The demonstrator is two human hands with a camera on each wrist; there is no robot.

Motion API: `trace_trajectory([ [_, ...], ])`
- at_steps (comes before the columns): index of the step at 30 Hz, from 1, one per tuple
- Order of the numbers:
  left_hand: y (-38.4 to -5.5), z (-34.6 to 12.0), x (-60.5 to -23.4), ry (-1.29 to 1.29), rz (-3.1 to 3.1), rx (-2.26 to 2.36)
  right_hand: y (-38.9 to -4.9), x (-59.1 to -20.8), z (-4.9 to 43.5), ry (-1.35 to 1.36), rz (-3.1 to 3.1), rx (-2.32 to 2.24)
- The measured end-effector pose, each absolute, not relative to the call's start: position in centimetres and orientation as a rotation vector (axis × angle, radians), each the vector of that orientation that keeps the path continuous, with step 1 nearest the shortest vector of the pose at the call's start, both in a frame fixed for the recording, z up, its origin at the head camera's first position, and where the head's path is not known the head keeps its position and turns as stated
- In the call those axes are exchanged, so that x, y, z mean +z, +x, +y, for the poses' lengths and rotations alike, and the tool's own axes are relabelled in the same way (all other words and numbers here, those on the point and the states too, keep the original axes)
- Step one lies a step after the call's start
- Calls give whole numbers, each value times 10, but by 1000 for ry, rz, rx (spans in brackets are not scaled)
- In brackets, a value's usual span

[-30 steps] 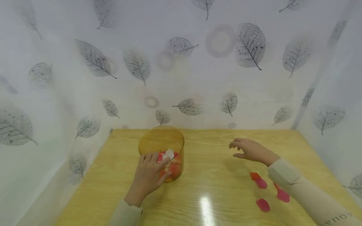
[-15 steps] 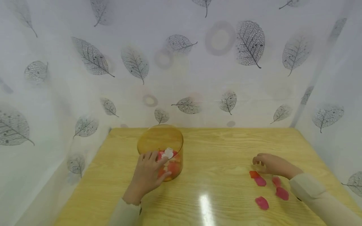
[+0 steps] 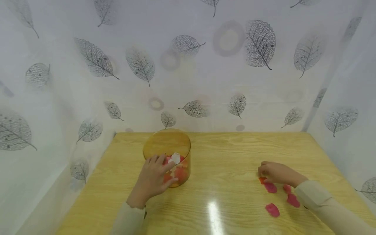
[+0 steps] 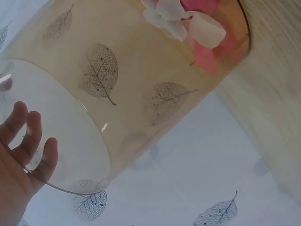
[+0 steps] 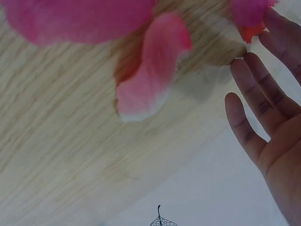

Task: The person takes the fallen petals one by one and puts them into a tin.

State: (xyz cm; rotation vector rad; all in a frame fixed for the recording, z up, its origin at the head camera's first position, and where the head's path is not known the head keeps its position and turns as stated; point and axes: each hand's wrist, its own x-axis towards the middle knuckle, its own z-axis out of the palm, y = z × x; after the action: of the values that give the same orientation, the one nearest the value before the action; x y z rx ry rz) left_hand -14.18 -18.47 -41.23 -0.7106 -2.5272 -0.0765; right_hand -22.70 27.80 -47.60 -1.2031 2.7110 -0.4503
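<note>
In the head view, my left hand holds a clear amber container at its rim. The left wrist view shows fingertips reaching over that rim into the mouth. Pink, red and white petals lie at its bottom. My right hand is low over the table, thumb and fingertips pinching an orange-red petal at its edge; the fingers partly hide it. Touching that petal is a magenta petal. In the right wrist view, a curled pink petal lies nearby.
More loose petals lie near the right hand: a magenta one and another magenta one closer to me. The wooden table meets a pale leaf-patterned sheet at the back and sides. Light glares on the tabletop.
My right hand has come down and right from above the table's middle right to the petals, then shifted slightly left, fingertips closing at the orange-red petal. The left hand stays on the container.
</note>
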Motion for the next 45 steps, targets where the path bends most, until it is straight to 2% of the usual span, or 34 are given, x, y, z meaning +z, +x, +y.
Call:
trace_trajectory([
  [8, -143, -186, -412, -711, -2523, -44, -229, -478, 276, -1263, 2743, -391],
  [19, -142, -184, -413, -709, -2511, -48, -232, -475, 275, -1207, 2748, -405],
  [30, -140, -183, -414, -687, -2513, -46, -254, -435, 266, -1190, 2819, -370],
  [37, -140, -185, -417, -679, -2504, -55, -277, -389, 223, -1280, 2890, -338],
  [45, -142, -185, -421, -678, -2482, -70, -290, -337, 131, -1511, 2853, -408],
])
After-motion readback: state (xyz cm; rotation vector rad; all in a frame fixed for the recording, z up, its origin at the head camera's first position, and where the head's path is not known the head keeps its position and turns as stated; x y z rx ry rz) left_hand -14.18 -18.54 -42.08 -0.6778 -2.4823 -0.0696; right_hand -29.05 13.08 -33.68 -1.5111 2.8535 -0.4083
